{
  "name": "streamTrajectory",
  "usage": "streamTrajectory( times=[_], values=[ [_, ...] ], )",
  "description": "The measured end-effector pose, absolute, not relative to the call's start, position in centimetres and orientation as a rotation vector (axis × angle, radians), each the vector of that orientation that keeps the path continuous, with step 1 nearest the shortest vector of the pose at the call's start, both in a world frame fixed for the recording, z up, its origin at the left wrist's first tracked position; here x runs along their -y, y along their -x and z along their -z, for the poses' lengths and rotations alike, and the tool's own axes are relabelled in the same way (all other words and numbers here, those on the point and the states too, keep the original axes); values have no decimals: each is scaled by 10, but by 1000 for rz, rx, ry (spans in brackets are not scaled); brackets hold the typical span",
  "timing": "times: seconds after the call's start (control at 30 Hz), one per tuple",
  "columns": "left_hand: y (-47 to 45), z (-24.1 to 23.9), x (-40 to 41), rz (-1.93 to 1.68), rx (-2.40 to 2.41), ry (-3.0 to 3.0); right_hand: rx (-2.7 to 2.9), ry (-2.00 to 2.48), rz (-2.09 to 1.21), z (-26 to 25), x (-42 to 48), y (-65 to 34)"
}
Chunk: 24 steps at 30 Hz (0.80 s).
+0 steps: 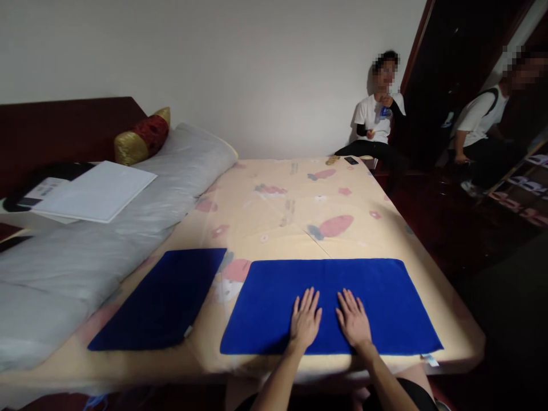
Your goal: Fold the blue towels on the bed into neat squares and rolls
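A bright blue towel (385, 297) lies spread flat near the front edge of a bed with a pale yellow patterned sheet (291, 217). My left hand (305, 321) rests flat on the towel's middle, fingers stretched forward. My right hand (353, 319) lies flat beside it, fingers slightly spread. Neither hand holds anything. A darker navy towel (165, 299), folded smaller, lies on the sheet to the left of the bright one.
A grey quilt (85, 245) runs along the bed's left side, with white boards (96, 191) and a red-gold bolster (143, 137) at the headboard. A seated person (377, 123) is at the far corner, another person (479, 125) at the right. A phone (351, 160) lies on the far edge.
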<state>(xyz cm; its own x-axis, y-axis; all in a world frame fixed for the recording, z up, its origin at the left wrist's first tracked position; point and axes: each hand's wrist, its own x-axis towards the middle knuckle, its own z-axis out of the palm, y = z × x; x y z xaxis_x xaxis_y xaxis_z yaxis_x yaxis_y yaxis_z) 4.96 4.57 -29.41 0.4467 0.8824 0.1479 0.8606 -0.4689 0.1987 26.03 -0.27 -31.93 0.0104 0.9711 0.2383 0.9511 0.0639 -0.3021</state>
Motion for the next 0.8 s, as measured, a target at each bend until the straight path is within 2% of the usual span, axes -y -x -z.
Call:
streamTrajectory(
  times=[0.13,0.2,0.3,0.43,0.57,0.7,0.8],
  values=[
    [60,294,-52,-251,-2029,-2418,1580,2235,150,332,42,-369],
    [113,295,-52,-210,-2249,-2285,1492,2336,134,338,62,-413],
    [148,293,-52,-211,-2296,-2293,1460,2386,93,340,71,-435],
    [103,278,-59,-352,-2168,-2424,1529,2257,178,328,45,-384],
    [3,268,-58,-452,-1785,-2585,1829,1968,59,314,6,-287],
    [-76,282,-51,-456,-1568,-2624,2023,1859,-114,309,-25,-210],
    [-73,295,-59,-397,-1552,-2627,2122,1804,-165,312,-39,-217]
  ],
)
